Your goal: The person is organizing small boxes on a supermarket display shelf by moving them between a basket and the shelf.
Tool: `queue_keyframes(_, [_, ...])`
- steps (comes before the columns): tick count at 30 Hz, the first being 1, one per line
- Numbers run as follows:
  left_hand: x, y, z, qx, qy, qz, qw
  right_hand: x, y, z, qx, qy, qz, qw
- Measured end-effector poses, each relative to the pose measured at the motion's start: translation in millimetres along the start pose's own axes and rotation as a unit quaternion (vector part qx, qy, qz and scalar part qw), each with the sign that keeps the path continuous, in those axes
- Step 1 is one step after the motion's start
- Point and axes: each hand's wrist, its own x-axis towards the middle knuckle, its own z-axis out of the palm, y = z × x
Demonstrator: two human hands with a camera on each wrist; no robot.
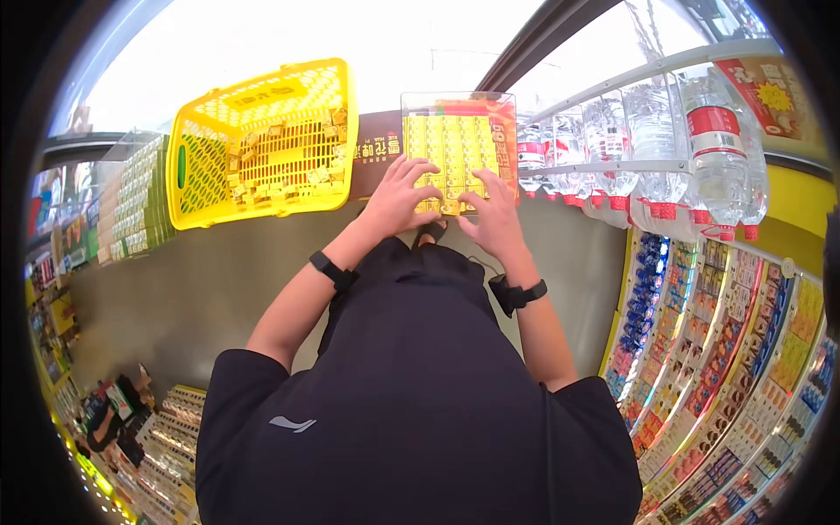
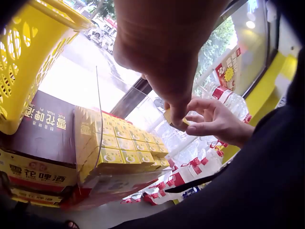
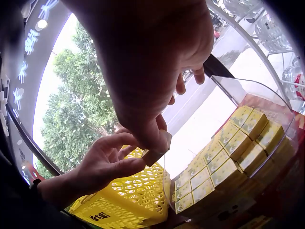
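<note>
Grey floor (image 1: 192, 280); small yellow boxes (image 2: 126, 144), printed, square-edged, packed in rows.

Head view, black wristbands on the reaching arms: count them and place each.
2: left wristband on the wrist of the left hand; right wristband on the wrist of the right hand. Both show plainly.

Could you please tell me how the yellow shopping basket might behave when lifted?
The yellow shopping basket should stay stiff, given its moulded lattice walls. Its many holes suggest low weight for its size. Small boxes loose inside would probably slide if tilted.
</note>
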Motion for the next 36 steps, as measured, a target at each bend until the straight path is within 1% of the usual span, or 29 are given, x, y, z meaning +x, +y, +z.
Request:
queue_keyframes(2, [1, -6, 22, 0.034, -0.018, -0.025, 0.999, -9, 24, 1, -0.039, 0.001, 0.008, 0.999])
queue_keyframes(3, [0, -11, 30, 0.035, -0.02, -0.025, 0.999, -17, 39, 4, -0.054, -0.003, 0.012, 0.998])
queue_keyframes(4, [1, -13, 35, 0.05, -0.04, -0.025, 0.998, -23, 49, 6, -0.053, -0.002, 0.013, 0.999])
queue_keyframes(5, [3, -17, 40, 0.066, -0.059, -0.026, 0.996, -29, 58, 9, -0.065, -0.004, 0.031, 0.997])
queue_keyframes(6, [6, -19, 40, 0.067, -0.059, -0.025, 0.996, -32, 64, 11, -0.078, -0.007, 0.048, 0.996])
queue_keyframes(8, [10, -17, 44, 0.082, -0.097, -0.014, 0.992, -36, 76, 18, -0.076, 0.002, 0.044, 0.996])
queue_keyframes(10, [14, -15, 48, 0.082, -0.113, -0.007, 0.99, -38, 81, 24, -0.073, 0.013, 0.039, 0.997])
queue_keyframes(12, [21, -14, 51, 0.085, -0.127, 0.0, 0.988, -34, 83, 31, -0.096, 0.026, 0.028, 0.995])
queue_keyframes(14, [23, -11, 54, 0.075, -0.146, 0.037, 0.986, -33, 83, 34, -0.102, 0.028, 0.018, 0.994])
queue_keyframes(18, [28, -5, 59, 0.078, -0.167, 0.06, 0.981, -33, 82, 39, -0.114, 0.036, 0.001, 0.993])
queue_keyframes(25, [32, -4, 67, 0.099, -0.186, 0.056, 0.976, -31, 85, 48, -0.114, 0.043, -0.002, 0.993])
queue_keyframes(28, [35, -2, 66, 0.111, -0.188, 0.051, 0.975, -32, 84, 47, -0.118, 0.027, -0.002, 0.993])
queue_keyframes(31, [37, 1, 65, 0.109, -0.174, 0.055, 0.977, -36, 80, 41, -0.121, 0.052, 0.017, 0.991])
queue_keyframes(33, [42, 3, 66, 0.103, -0.156, 0.052, 0.981, -44, 83, 33, -0.132, 0.085, 0.075, 0.985])
queue_keyframes(34, [44, 4, 66, 0.104, -0.158, 0.055, 0.98, -47, 86, 31, -0.132, 0.087, 0.077, 0.984])
queue_keyframes(36, [47, 6, 67, 0.108, -0.161, 0.057, 0.979, -54, 92, 27, -0.171, 0.087, 0.091, 0.977])
